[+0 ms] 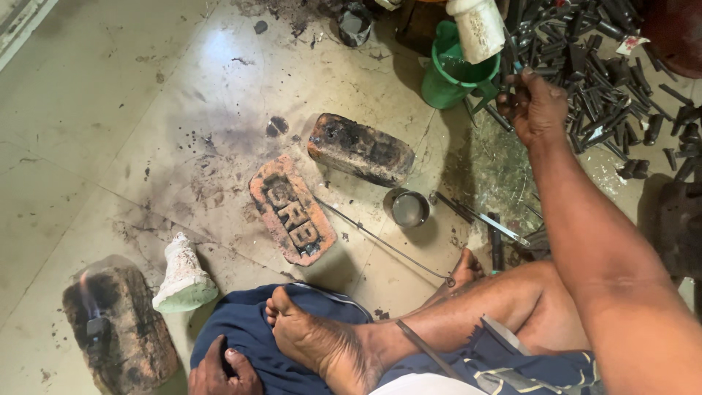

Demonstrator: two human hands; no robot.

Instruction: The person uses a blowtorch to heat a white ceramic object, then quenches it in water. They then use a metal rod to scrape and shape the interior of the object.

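By green bucket (455, 77), right hand (534, 106) pinches dark rod (499, 118); left hand (223, 373) rests on cloth (256, 325), holding nothing.

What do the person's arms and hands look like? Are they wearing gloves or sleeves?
No gloves and no sleeves show. The right hand and its long forearm are bare, with no watch or bracelet. The left hand is bare too, with short fingernails and no rings in view.

Stained tile floor (110, 110), bearing two bricks (292, 208) near the middle, a small steel cup (407, 208), thin rods (380, 241), a green bucket (453, 77), a heap of dark metal pieces (607, 80).
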